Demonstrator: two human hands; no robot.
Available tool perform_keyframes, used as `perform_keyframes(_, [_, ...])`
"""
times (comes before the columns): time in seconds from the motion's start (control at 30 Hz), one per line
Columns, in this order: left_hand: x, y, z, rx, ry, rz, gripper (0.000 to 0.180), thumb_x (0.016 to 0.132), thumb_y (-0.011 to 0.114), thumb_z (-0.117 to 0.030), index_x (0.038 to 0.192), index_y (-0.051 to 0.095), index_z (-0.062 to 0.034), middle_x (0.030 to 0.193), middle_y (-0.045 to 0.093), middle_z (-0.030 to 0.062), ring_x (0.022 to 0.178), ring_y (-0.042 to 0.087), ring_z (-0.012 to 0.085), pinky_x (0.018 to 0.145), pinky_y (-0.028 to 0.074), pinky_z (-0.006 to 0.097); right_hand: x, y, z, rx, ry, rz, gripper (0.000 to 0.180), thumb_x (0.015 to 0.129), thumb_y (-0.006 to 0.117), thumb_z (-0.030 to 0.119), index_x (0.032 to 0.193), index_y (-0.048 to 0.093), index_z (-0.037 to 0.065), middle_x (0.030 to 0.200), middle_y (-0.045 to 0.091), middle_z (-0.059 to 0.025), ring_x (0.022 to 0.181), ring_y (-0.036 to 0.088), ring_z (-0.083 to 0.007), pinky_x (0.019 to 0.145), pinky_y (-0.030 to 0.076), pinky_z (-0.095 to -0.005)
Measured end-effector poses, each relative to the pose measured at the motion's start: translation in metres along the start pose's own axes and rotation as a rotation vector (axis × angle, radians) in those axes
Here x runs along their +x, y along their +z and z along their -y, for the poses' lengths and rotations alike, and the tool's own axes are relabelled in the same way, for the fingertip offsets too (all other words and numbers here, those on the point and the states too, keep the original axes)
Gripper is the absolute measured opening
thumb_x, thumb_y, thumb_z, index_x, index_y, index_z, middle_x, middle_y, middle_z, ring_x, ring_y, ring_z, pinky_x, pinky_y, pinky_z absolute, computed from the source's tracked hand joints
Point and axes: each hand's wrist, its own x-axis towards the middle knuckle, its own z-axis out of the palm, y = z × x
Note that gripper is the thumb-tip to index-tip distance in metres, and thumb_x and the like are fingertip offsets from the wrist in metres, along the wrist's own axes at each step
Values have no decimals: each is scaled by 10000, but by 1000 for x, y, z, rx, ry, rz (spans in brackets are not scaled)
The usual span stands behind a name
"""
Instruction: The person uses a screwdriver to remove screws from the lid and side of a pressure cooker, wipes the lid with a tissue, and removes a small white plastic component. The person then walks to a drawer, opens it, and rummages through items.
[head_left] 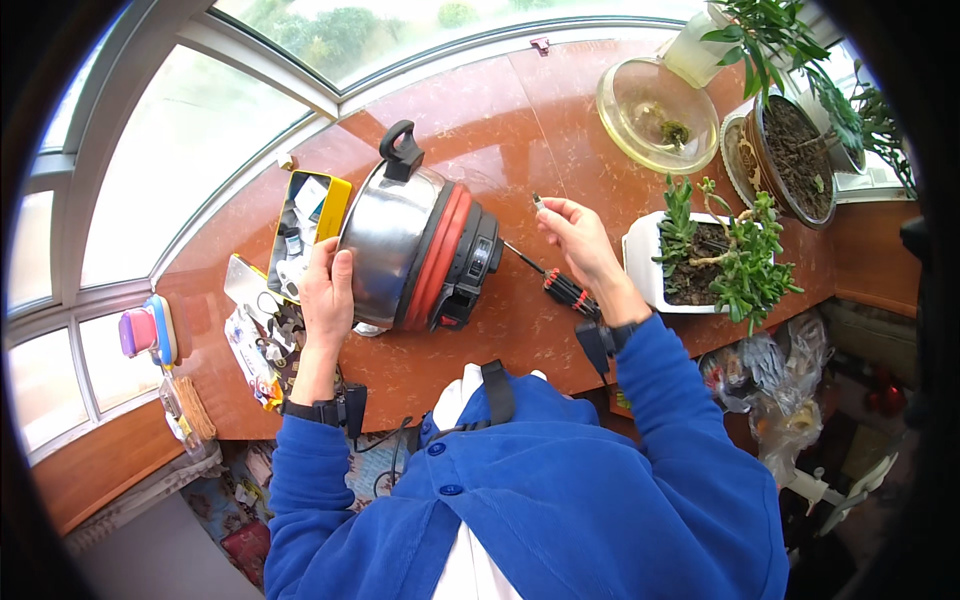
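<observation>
An electric cooking pot (390,235) lies tipped on its side on the table, its steel body to the left and its red-and-black base to the right. A black side handle (401,150) sticks up at its far side. My left hand (328,290) holds the pot's left end, thumb and fingers against the steel. To the right of the base, my right hand (577,235) is raised and pinches a small pale piece with a dark tip (538,202), too small to name. A screwdriver (568,290) with a red-and-black handle lies between the base and my right forearm.
Left of the pot stands a yellow box (335,205) of small items, with scissors (268,303) and packets nearer me. A white planter (648,262) of succulents, a glass bowl (612,100) and a potted plant (795,160) stand at right. Windows line the far and left sides.
</observation>
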Motion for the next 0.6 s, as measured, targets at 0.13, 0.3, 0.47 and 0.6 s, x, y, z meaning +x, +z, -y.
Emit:
perform_keyframes(0.13, [-8,1,4,88,29,-29,404,1079,572,-349,1212,600,31,811,682,70,668,628,132,619,503,287,-60,30,40,211,98,105,281,965,753,161,1186,679,4,972,697,-30,800,599,-66,723,493,-209])
perform_keyframes(0.3, [-19,1,12,104,66,-73,422,1071,578,-359,1232,596,31,827,687,91,721,658,180,682,524,316,-88,51,70,332,55,160,313,947,783,181,1177,677,-2,954,694,-34,781,583,-70,702,477,-199])
perform_keyframes(0.47, [-29,1,17,48,62,-34,482,1070,558,-429,1251,585,17,847,687,83,714,655,178,663,521,317,-99,56,86,301,49,166,282,932,794,155,1141,674,10,957,689,-30,781,570,-71,711,476,-206])
perform_keyframes(0.6, [-35,-2,22,84,104,-39,549,1066,530,-505,1251,585,9,855,692,73,697,655,167,641,515,300,-108,61,95,274,18,170,290,903,818,140,1120,663,24,968,683,-22,806,581,-68,718,484,-210])
